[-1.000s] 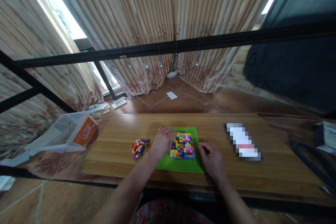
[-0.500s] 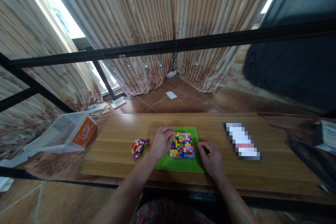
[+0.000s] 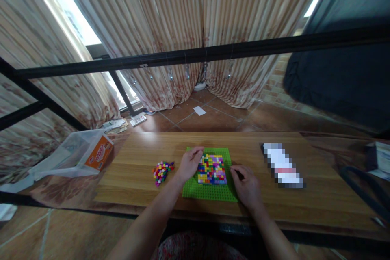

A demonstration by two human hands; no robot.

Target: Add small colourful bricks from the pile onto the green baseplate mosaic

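Observation:
A green studded baseplate [image 3: 210, 193] lies on the wooden table, carrying a dense block of small multicoloured bricks [image 3: 213, 170]. My left hand [image 3: 190, 163] is over the plate's left side, its fingertips pinched together by the block's upper left corner. Whatever those fingers may hold is too small to make out. At the plate's right edge rests my right hand [image 3: 246, 185], closed with thumb and forefinger curled inward. Whether it grips the rim or a brick cannot be seen. Left of the plate is a heap of loose bricks [image 3: 162, 172] in mixed colours.
A pixelated phone-like object [image 3: 283, 164] lies on the table [image 3: 134, 174] at right. Left of the table stands a translucent plastic box [image 3: 65, 158] with an orange label. A dark metal bar [image 3: 183, 56] crosses beyond the table, before striped curtains [image 3: 170, 12].
My left hand's fingers have lifted slightly and shifted left, off the block's top corner, uncovering more of the bricks there. My right hand stays in place.

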